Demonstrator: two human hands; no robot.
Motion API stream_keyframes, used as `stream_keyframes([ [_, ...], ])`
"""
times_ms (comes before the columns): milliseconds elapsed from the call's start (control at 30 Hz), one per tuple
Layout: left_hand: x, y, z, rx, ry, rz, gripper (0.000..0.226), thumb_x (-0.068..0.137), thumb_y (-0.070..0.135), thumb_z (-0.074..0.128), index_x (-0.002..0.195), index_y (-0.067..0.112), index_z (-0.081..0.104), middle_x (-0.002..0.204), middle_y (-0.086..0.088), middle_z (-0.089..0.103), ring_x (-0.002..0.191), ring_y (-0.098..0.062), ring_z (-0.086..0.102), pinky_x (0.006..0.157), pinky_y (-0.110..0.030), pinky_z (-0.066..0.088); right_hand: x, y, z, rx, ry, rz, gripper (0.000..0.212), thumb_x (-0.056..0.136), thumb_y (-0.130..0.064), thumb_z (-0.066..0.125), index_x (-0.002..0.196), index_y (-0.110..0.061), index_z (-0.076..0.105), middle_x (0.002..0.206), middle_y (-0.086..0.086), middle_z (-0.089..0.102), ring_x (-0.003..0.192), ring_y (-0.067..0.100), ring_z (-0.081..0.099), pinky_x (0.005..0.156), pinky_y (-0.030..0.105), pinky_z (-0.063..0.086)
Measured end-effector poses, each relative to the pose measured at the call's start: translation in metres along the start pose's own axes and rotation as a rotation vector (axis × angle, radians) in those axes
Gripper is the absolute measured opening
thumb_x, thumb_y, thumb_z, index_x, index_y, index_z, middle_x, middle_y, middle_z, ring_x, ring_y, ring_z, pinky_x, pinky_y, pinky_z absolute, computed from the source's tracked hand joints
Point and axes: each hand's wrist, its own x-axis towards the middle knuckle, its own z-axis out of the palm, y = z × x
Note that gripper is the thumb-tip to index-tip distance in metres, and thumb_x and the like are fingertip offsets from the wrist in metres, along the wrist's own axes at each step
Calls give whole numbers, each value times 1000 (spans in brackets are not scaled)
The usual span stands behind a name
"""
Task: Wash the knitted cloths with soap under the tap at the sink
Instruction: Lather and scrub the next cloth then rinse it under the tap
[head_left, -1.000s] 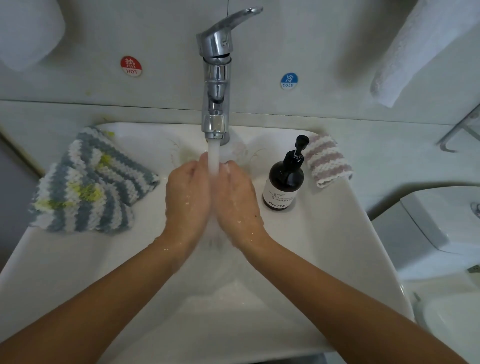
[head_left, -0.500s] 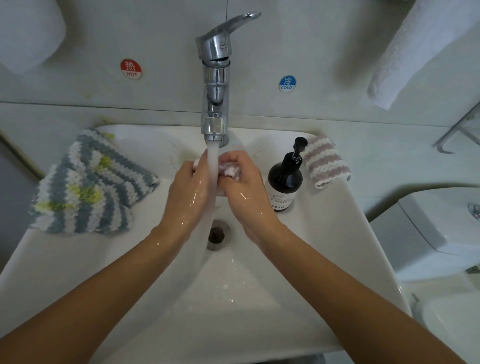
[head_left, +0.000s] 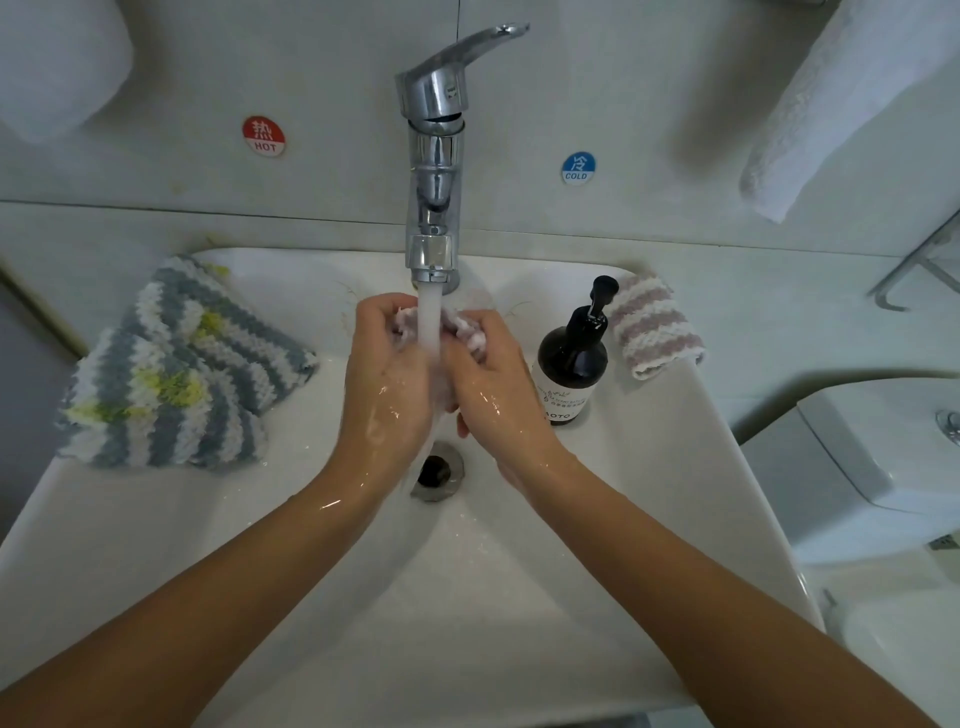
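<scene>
Water runs from the chrome tap (head_left: 434, 171) into the white sink (head_left: 649, 499). Under the stream my left hand (head_left: 387, 379) and my right hand (head_left: 491, 389) both grip a small wet pink-and-white knitted cloth (head_left: 475, 335), bunched between them and mostly hidden by the fingers. Grey, white and yellow striped knitted cloths (head_left: 182, 374) lie on the sink's left rim. A pink-and-white striped knitted cloth (head_left: 654, 327) lies on the right rim behind a dark soap pump bottle (head_left: 574, 358).
The drain (head_left: 436, 470) sits just below my hands. White towels hang at upper left (head_left: 57, 62) and upper right (head_left: 841, 109). A toilet cistern (head_left: 878, 462) stands to the right of the sink. Hot and cold stickers flank the tap on the wall.
My hands have lifted slightly and drawn apart at the fingertips, so the bunched pink cloth now shows between them under the stream. The drain has come into view.
</scene>
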Motion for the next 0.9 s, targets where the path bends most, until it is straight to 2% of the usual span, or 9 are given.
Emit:
stream_keyframes([
  [100,-2,-2,0,-28,-10,-36,28,97,3,44,94,32,44,83,15,60,66,11,60,47,-10,46,-4,-3,1,46,-28,-40,18,100,-14,45,113,-23,52,95,-1,63,74,22,65,52,32,54],
  [200,-2,-7,3,-22,27,-88,7,99,23,47,96,30,47,79,8,61,60,6,61,44,-16,45,-8,-6,0,118,-65,-54,24,96,-6,44,111,-23,52,92,-4,63,78,10,65,62,31,58],
  [300,-1,-21,7,94,19,-134,18,102,37,44,106,21,52,78,8,59,64,10,60,43,-8,40,-11,-6,5,212,-55,-1,8,94,-25,50,98,-24,56,82,-6,63,75,6,63,60,28,54],
  [367,-2,-25,6,132,59,-120,22,103,41,42,99,25,57,77,9,59,73,12,59,51,-4,41,-12,-4,10,216,-18,41,18,92,-43,49,89,-27,56,82,-9,61,82,9,61,68,29,51],
  [467,-6,-21,6,129,104,-105,28,100,44,44,83,28,60,74,8,63,70,0,62,57,-12,46,-10,-1,14,159,34,52,33,96,-54,42,91,-27,60,85,-10,63,87,5,61,83,29,50],
  [567,-12,-13,7,176,75,-59,33,100,42,44,78,24,62,70,11,65,69,-2,63,62,-23,53,-9,0,14,157,86,6,39,99,-46,43,80,-16,60,73,0,63,71,13,62,68,28,49],
  [633,-10,-12,7,230,58,-27,34,102,34,43,75,24,60,67,8,63,64,-1,63,58,-19,53,-8,1,14,145,109,-36,36,100,-37,44,71,-19,56,63,-6,59,63,8,57,62,25,46],
  [767,-8,-9,6,191,93,-34,37,101,31,44,73,16,64,64,-1,64,64,-15,64,62,-40,54,-6,-3,13,24,102,-42,26,101,-30,40,83,-25,58,76,-10,61,69,-5,57,59,9,42],
  [900,-8,-10,5,206,69,-24,27,101,36,44,95,16,61,78,-2,67,74,-18,66,67,-42,58,-8,1,14,50,111,7,13,100,-33,42,112,-31,47,97,-9,63,91,8,63,81,31,53],
])
